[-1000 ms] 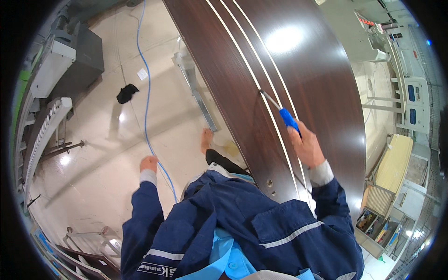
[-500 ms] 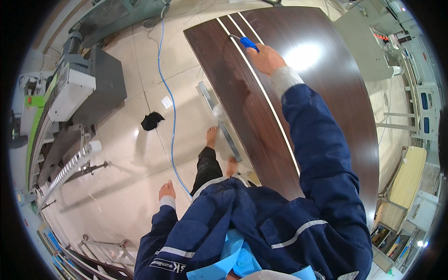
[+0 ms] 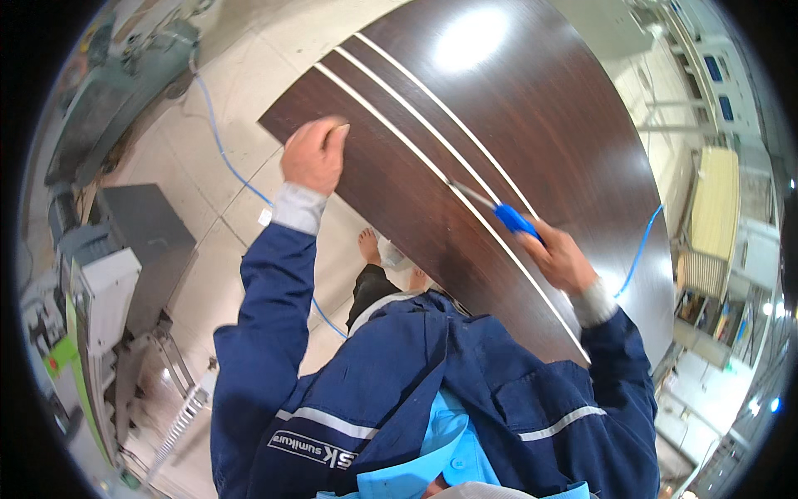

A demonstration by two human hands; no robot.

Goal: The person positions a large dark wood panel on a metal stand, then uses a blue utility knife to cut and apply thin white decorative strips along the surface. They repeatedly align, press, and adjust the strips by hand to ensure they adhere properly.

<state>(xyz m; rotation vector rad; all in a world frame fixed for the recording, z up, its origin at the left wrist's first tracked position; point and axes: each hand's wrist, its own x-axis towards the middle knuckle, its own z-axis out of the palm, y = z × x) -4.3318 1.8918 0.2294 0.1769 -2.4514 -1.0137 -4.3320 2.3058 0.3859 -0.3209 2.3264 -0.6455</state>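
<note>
My right hand (image 3: 559, 255) is wrapped round the blue handle of a hand tool with a thin, bent metal shaft (image 3: 474, 194). The shaft's tip meets the nearest white strip (image 3: 391, 123) on a dark brown wood-grain board (image 3: 515, 108) with one curved side. Two more white strips run alongside it. Over the board's left edge is my left hand (image 3: 314, 154), its fingers curled in and slightly blurred. What they hold, if anything, is hidden.
A blue hose (image 3: 218, 137) crosses the tiled floor at the left, and a blue line (image 3: 640, 249) shows by the board's right edge. Grey machinery (image 3: 150, 241) stands at the left. Yellowish panels (image 3: 715, 200) are stacked at the right. Bare feet (image 3: 368, 246) show beside the board.
My right hand has drawn the tool back toward me along the strips. My left hand has come up from beside my body to the board's left edge. The whole view has shifted.
</note>
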